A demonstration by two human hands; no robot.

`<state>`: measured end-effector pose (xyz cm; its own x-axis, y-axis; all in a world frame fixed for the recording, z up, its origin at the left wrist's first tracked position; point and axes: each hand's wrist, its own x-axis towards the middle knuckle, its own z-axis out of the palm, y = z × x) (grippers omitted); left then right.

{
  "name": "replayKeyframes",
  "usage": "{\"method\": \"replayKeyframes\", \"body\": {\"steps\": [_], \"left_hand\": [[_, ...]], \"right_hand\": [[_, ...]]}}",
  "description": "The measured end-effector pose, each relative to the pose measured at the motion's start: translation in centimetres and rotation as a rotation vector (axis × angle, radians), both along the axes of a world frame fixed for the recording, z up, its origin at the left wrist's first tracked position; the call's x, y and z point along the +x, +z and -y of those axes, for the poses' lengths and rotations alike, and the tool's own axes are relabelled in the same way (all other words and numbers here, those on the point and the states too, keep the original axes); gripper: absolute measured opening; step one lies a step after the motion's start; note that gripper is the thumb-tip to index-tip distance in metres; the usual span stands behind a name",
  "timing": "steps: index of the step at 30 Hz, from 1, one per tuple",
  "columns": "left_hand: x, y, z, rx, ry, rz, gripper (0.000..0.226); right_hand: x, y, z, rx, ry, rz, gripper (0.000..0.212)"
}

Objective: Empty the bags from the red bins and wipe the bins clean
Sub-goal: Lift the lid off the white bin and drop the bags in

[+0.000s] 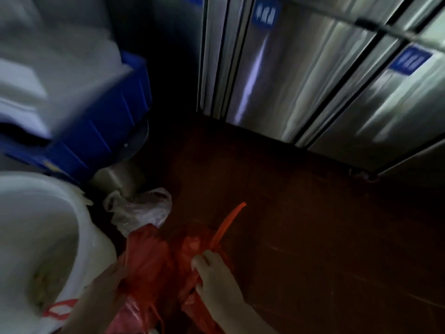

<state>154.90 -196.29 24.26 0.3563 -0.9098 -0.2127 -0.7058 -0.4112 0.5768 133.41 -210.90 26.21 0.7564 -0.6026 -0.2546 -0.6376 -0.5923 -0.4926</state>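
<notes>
1. Gripping the gathered neck of the thin, crumpled red plastic bag (154, 259), the right hand (216, 283) has its fingers curled tight round the plastic. A twisted orange-red strip (228, 222) of the bag sticks up and away from the fist.
2. Against the bag's left edge lies the left hand (106, 288). Its fingers are lost in the folds and the dim light, so I cannot tell whether it grasps or merely touches.
3. The red plastic bag is low at the near side, over the dark reddish-brown floor (313, 237), just right of a large white plastic bucket (89, 237).
4. A crumpled clear plastic bag (142, 208) lies just beyond the red one.
5. A blue plastic crate (108, 131) stands behind the bucket. Stainless steel cabinet doors (301, 80) with blue labels (263, 15) line the far side.
</notes>
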Motion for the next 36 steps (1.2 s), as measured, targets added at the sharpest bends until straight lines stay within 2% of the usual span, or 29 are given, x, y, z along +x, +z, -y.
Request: {"method": "replayKeyframes", "body": {"steps": [2,5,9,13,15,18,25,32,36], "left_hand": [[0.7,4.6,-0.6,-0.06,-0.014,0.074,0.066],[2.3,10.9,-1.6,-0.169,0.072,0.189,0.038],[5.9,17.8,-3.9,-0.258,0.13,0.363,0.041],[10.0,22.7,-7.0,-0.303,0.15,0.42,0.038],[12.5,23.4,-8.8,-0.253,0.225,0.354,0.026],[16.9,22.3,-12.0,-0.155,0.345,0.281,0.016],[26.8,16.8,-18.1,-0.11,0.473,0.174,0.025],[32.2,5.9,-21.1,0.074,0.524,0.071,0.03],[33.6,-1.4,-22.0,0.14,0.574,0.03,0.026]], "right_hand": [[1.0,4.8,0.3,-0.051,0.057,0.078,0.03],[3.8,11.3,0.6,-0.126,0.131,0.173,0.029],[9.4,18.5,0.5,-0.193,0.253,0.249,0.034],[15.8,23.0,-0.2,-0.209,0.342,0.225,0.036],[19.3,24.1,-1.0,-0.21,0.387,0.225,0.038],[24.7,24.3,-3.2,-0.209,0.449,0.233,0.036],[37.7,19.8,-7.8,-0.159,0.485,0.115,0.03],[45.5,8.9,-11.9,-0.168,0.468,-0.045,0.028],[48.6,0.6,-13.6,-0.071,0.421,-0.069,0.024]]}}
